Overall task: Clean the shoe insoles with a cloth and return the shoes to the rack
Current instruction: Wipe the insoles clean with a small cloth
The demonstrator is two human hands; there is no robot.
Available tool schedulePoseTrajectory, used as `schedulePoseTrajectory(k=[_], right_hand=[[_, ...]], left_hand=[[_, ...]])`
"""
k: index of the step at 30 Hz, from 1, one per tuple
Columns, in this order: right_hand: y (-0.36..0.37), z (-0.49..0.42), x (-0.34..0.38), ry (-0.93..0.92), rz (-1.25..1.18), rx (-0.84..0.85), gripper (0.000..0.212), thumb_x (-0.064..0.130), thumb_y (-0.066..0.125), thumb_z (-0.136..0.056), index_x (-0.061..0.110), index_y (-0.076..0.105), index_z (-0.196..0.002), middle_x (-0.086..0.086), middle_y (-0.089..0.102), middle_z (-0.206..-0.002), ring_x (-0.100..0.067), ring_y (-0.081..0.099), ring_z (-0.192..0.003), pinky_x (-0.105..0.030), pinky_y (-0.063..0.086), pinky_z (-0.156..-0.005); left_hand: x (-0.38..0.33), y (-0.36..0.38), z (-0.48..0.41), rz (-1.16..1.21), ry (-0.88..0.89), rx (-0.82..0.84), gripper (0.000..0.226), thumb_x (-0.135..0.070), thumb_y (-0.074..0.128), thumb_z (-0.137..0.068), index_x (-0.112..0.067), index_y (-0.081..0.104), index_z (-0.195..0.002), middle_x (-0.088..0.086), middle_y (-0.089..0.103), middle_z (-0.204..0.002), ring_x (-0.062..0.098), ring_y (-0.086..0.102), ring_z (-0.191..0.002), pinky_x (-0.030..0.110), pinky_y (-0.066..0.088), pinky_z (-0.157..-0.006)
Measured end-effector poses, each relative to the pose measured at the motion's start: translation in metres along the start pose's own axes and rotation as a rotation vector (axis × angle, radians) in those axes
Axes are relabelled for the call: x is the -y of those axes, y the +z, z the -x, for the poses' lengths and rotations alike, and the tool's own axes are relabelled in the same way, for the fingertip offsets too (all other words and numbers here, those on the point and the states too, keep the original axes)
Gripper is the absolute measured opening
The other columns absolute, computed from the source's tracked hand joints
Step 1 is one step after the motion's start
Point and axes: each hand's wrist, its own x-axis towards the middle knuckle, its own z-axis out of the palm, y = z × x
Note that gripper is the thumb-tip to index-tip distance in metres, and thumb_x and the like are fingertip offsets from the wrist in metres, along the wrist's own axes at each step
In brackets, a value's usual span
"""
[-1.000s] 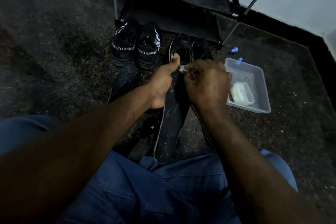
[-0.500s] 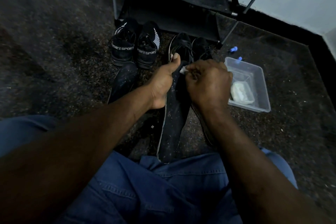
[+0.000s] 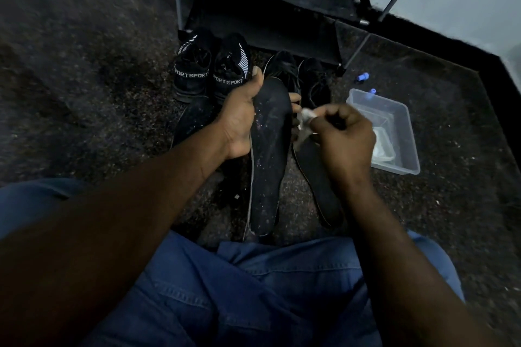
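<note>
My left hand (image 3: 239,118) grips a long black insole (image 3: 269,155) near its far end, thumb on its left edge and fingertips showing past its right edge. The insole is dusted with pale specks. My right hand (image 3: 344,135) pinches a small whitish cloth (image 3: 306,117) just to the right of the insole, off its surface. A second black insole (image 3: 318,183) lies on the floor under my right wrist. Another dark insole (image 3: 194,118) lies to the left. A black SPORT pair (image 3: 211,70) and a plain black pair (image 3: 298,76) stand before the black rack (image 3: 270,5).
A clear plastic tub (image 3: 394,110) with something white inside sits on the dark speckled floor to the right. Small blue caps (image 3: 362,76) lie beyond it. My jeans-clad knees fill the bottom of the view. A pale wall runs at top right.
My right hand with the cloth has come off the insole's far end and moved right. The left hand now wraps farther round the uncovered insole tip.
</note>
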Motion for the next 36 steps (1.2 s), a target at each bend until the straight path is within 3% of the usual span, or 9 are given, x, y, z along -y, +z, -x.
schedulePoseTrajectory(k=[3,7,13,16,20,24,28,31,36], right_hand=[[-0.001,-0.013,0.004,0.221,-0.492,0.004,0.008,-0.003,0.064,-0.092,0.005,0.065,-0.09,-0.006,0.062,-0.068,-0.021,0.062,-0.066,-0.033,0.057,-0.064],[0.011,-0.013,0.008,0.254,-0.647,0.149,0.012,-0.011,0.062,-0.091,-0.002,0.068,-0.096,-0.022,0.075,-0.097,-0.029,0.073,-0.086,-0.036,0.061,-0.076],[0.036,-0.019,0.011,0.055,-0.311,0.155,0.04,-0.008,0.068,-0.08,0.008,0.074,-0.116,-0.009,0.078,-0.107,-0.02,0.076,-0.095,-0.037,0.062,-0.084],[0.046,-0.021,0.011,-0.198,0.08,0.05,0.035,0.004,0.071,-0.081,0.019,0.078,-0.111,0.003,0.076,-0.106,-0.008,0.073,-0.096,-0.037,0.06,-0.091],[0.053,-0.025,0.008,-0.48,0.389,-0.004,0.025,0.013,0.069,-0.083,0.022,0.081,-0.102,0.003,0.076,-0.102,-0.018,0.07,-0.093,-0.04,0.057,-0.088],[0.057,-0.016,0.011,-0.493,0.369,0.065,0.025,0.012,0.068,-0.081,0.023,0.083,-0.097,0.003,0.078,-0.098,-0.018,0.072,-0.088,-0.042,0.058,-0.085],[0.061,0.014,0.007,-0.519,0.385,0.117,0.029,0.015,0.064,-0.079,0.021,0.083,-0.099,0.001,0.079,-0.1,-0.022,0.073,-0.092,-0.04,0.058,-0.085],[0.056,0.03,-0.001,-0.532,0.382,0.122,0.023,0.017,0.069,-0.08,0.02,0.083,-0.097,-0.002,0.079,-0.097,-0.025,0.072,-0.09,-0.043,0.058,-0.085],[0.053,0.029,0.0,-0.517,0.397,0.097,0.019,0.027,0.07,-0.082,0.027,0.082,-0.097,0.004,0.079,-0.096,-0.022,0.072,-0.091,-0.045,0.057,-0.083]], left_hand=[[-0.002,0.001,0.002,0.08,-0.017,0.038,0.096,-0.074,0.014,-0.101,0.004,0.064,-0.128,0.021,0.074,-0.115,0.03,0.074,-0.101,0.04,0.062,-0.079],[0.001,0.0,-0.002,0.107,-0.04,0.05,0.1,-0.079,0.012,-0.097,-0.002,0.064,-0.132,0.022,0.07,-0.126,0.032,0.072,-0.111,0.044,0.058,-0.091],[0.002,-0.003,-0.008,0.189,-0.023,0.061,0.095,-0.08,0.015,-0.097,-0.007,0.06,-0.138,0.022,0.065,-0.135,0.036,0.064,-0.125,0.048,0.055,-0.101],[0.003,-0.005,-0.008,0.131,-0.021,0.036,0.097,-0.082,0.017,-0.095,-0.007,0.06,-0.141,0.021,0.064,-0.138,0.036,0.063,-0.127,0.049,0.051,-0.104],[0.001,-0.003,-0.007,0.028,0.003,-0.079,0.095,-0.081,0.017,-0.095,-0.009,0.066,-0.132,0.019,0.07,-0.128,0.035,0.068,-0.118,0.047,0.057,-0.093],[0.001,0.0,-0.003,-0.069,0.024,-0.169,0.092,-0.079,0.017,-0.097,-0.009,0.075,-0.111,0.014,0.077,-0.11,0.027,0.076,-0.101,0.038,0.062,-0.082],[-0.001,-0.009,-0.008,-0.014,0.022,-0.125,0.108,-0.086,0.009,-0.091,-0.007,0.071,-0.129,0.018,0.073,-0.116,0.032,0.07,-0.112,0.045,0.05,-0.109],[0.001,-0.013,-0.013,0.064,0.03,-0.106,0.107,-0.085,0.009,-0.092,-0.005,0.068,-0.133,0.018,0.073,-0.103,0.029,0.066,-0.096,0.05,0.042,-0.113],[0.0,-0.009,-0.012,0.092,0.017,-0.083,0.101,-0.081,0.007,-0.094,-0.012,0.063,-0.14,0.018,0.072,-0.101,0.029,0.067,-0.094,0.043,0.055,-0.095]])
